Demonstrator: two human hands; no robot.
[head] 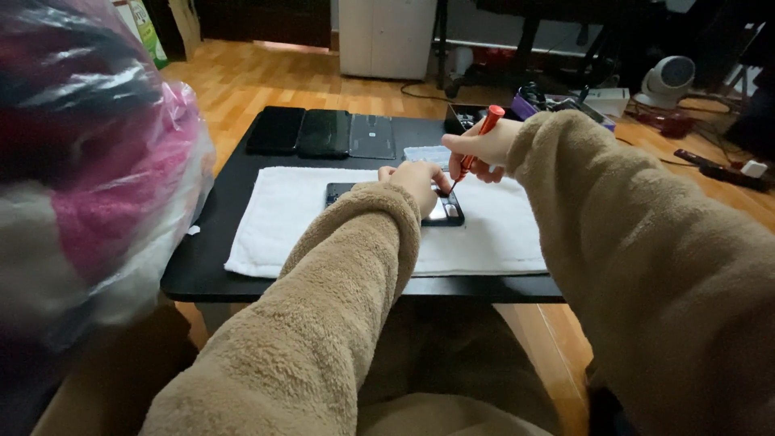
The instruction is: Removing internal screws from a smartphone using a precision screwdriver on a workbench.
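Observation:
An opened dark phone [343,194] lies flat on a white towel [274,218] on a low black table [230,194]. My left hand [416,182] rests on the phone's right half, fingers curled, pressing it down. My right hand [480,152] grips a red-handled screwdriver [484,127], tilted, with its thin tip pointing down at the phone's right end beside my left hand. Both arms wear tan fleece sleeves that hide part of the phone.
Three dark flat phones or panels [323,133] lie in a row at the table's far edge, with a small blue cloth [424,153] beside them. A pink plastic bag [89,161] bulges at the left. Cables, a small white fan [668,81] and boxes sit on the wooden floor behind.

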